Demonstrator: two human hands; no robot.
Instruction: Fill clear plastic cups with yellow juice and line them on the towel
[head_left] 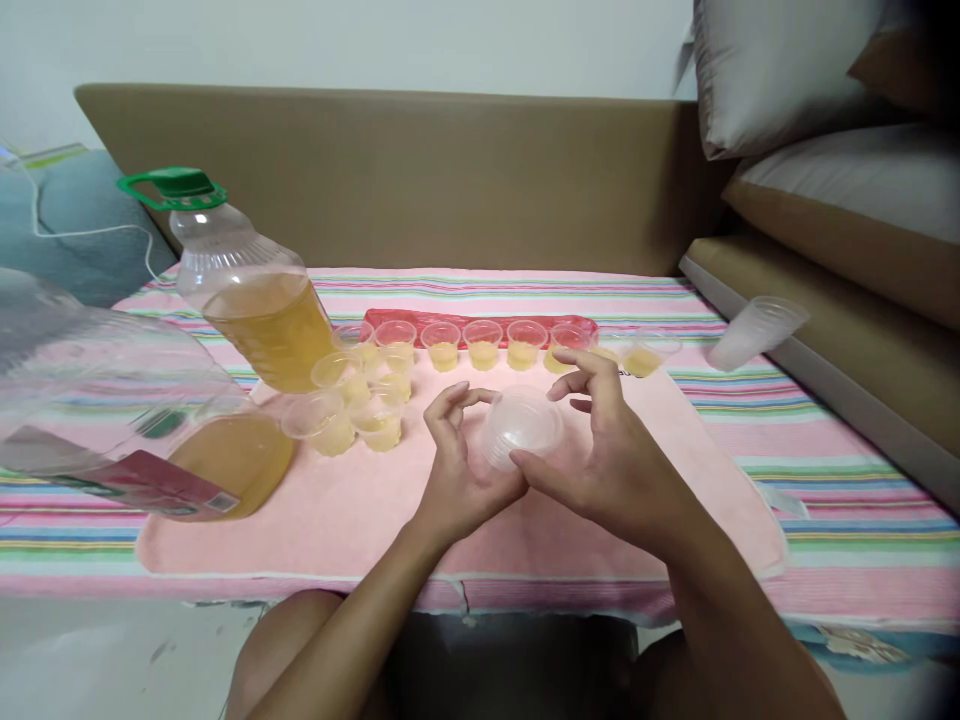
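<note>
Between my two hands, above the pink mat (pixel 592 545), is what looks like a clear ribbed plastic cup (pixel 523 428), its round end towards me; whether several are nested I cannot tell. My left hand (pixel 465 470) curls round its left side and underneath. On the right, my right hand (pixel 592 440) grips it with the thumb at the near edge and a fingertip at the far edge, the other fingers bent. Beyond my hands stands a row of clear plastic cups (pixel 482 345) holding a little yellow liquid. More part-filled cups (pixel 379 420) cluster left of my left hand.
Two large clear bottles of yellowish liquid are at the left: one green-capped bottle (pixel 262 310) and a nearer bottle (pixel 232 455). A red plastic packet (pixel 480 322) lies behind the row. A stack of cups (pixel 757 333) lies at right, near the cushions (pixel 855 190).
</note>
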